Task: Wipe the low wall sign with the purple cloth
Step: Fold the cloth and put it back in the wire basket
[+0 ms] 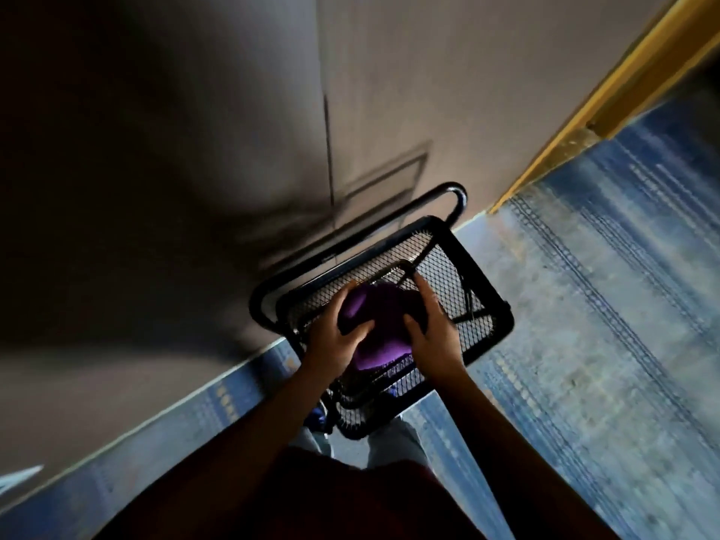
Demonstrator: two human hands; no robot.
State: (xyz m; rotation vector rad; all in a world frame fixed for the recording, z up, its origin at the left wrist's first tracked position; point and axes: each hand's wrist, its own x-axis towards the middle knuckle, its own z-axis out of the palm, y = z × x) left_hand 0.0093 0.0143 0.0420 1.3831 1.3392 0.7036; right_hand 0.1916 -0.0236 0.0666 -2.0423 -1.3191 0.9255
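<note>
We look down on both hands meeting over a black mesh cart (459,290). Our left hand (335,337) and right hand (432,333) each curl their fingers around the bunched purple cloth (374,325), gripping it from either side above the top shelf of the cart.

The cart stands tight against the beige wall (389,91), its rounded handle bar (448,192) almost touching it. To the right, blue patterned carpet (604,305) lies open and bare, giving free room on that side; a yellow door frame (607,99) borders the wall further along. On the left, only a narrow strip of carpet runs between us and the wall.

A faint rectangular outline (385,185) shows on the wall just past the handle, but it is smeared by blur and we cannot tell what it is. Heavy shadow swallows the left part of the wall. Our forearms hide the near end of the cart.
</note>
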